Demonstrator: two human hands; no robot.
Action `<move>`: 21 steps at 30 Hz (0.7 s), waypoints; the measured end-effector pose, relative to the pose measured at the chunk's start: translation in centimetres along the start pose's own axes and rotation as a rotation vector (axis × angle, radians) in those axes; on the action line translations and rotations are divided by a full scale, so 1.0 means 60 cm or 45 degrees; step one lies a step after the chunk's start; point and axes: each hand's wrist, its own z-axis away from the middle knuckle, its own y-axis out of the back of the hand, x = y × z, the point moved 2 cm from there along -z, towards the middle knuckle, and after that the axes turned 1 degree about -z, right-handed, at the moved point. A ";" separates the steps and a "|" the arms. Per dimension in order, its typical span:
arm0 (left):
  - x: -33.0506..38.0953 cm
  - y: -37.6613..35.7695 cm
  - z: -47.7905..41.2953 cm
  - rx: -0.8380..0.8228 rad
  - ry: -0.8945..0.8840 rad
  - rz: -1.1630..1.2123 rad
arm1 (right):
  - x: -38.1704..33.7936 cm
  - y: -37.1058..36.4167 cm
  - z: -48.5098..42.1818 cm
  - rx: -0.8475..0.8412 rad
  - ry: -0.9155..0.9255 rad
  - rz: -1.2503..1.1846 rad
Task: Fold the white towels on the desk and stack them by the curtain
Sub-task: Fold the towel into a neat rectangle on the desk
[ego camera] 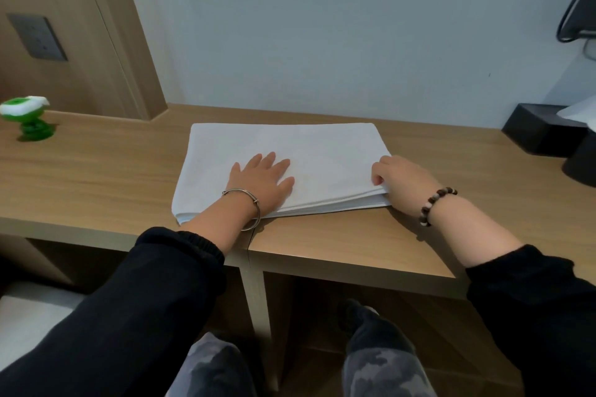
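Towel [290,151] lies part-folded; left hand [261,180] presses flat, right hand [400,184] fingers [378,178] pinch its near corner (stacking remains).

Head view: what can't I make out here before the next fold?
Curtain: outside the head view; stacking spot unseen.
White towel layers: near edge partly covered by the left hand and wrist; count unclear.
Right hand fingertips: curled at the towel's corner, hidden by the hand itself.
Black box: cut off by the right edge.
Green object: blurred.
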 end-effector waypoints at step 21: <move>0.082 0.031 0.053 0.241 -0.491 0.116 | -0.004 0.015 0.053 0.179 -0.080 -0.022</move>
